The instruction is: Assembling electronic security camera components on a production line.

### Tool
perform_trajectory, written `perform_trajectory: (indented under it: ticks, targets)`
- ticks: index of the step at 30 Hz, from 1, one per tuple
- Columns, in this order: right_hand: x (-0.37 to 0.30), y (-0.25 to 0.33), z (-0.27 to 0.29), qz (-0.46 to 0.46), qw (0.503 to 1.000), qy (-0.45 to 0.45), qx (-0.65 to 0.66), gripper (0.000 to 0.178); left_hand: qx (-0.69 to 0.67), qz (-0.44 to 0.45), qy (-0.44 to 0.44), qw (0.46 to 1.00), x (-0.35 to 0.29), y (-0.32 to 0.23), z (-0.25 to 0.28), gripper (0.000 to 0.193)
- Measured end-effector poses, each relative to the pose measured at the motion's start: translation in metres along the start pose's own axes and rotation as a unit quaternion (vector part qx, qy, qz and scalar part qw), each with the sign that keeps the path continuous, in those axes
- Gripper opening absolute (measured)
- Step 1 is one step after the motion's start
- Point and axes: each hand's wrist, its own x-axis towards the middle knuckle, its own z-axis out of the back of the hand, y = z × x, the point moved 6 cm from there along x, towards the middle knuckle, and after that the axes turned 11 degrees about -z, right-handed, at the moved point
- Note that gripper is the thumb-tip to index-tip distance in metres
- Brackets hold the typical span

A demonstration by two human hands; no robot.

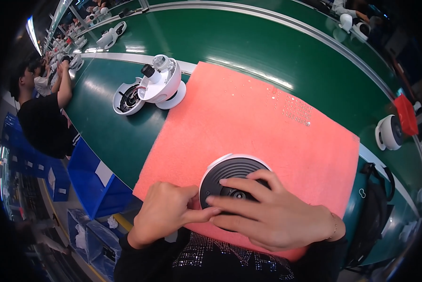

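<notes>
A round camera head with a white rim and a dark, ridged face around a lens lies on a pink foam mat, close to my body. At its lower left edge is my left hand, closed, thumb and curled forefinger gripping the rim; the fingertips are partly hidden. Across the dark face lies my right hand, its fingers stretched out and apart over the lens area. That hand covers much of the face's lower right side.
Left of the mat stands an opened white camera beside its shell half. Small screws lie in rows on the mat. Another camera and a black bag are at right. A co-worker sits left, near blue bins.
</notes>
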Motion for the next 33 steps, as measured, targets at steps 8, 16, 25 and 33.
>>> perform_trajectory:
  ticks: [8, 16, 25, 33]
  targets:
    - [0.005, -0.039, 0.017, -0.131, 0.983, -0.115, -0.058, 0.055, 0.008, 0.018, 0.010, 1.000, 0.010, 0.001, -0.001, 0.045]
    - [-0.015, -0.105, -0.017, -0.302, 0.888, 0.021, 0.345, 0.050, -0.167, 0.030, 0.093, 0.981, 0.015, 0.021, -0.040, 0.045]
    - [-0.017, -0.046, 0.039, -0.186, 0.940, -0.197, 0.208, 0.078, -0.206, -0.167, -0.098, 0.959, 0.021, -0.050, 0.004, 0.088]
    - [-0.040, -0.068, 0.081, -0.203, 0.916, -0.303, 0.165, 0.084, -0.177, -0.192, -0.085, 0.962, 0.064, -0.079, 0.014, 0.090]
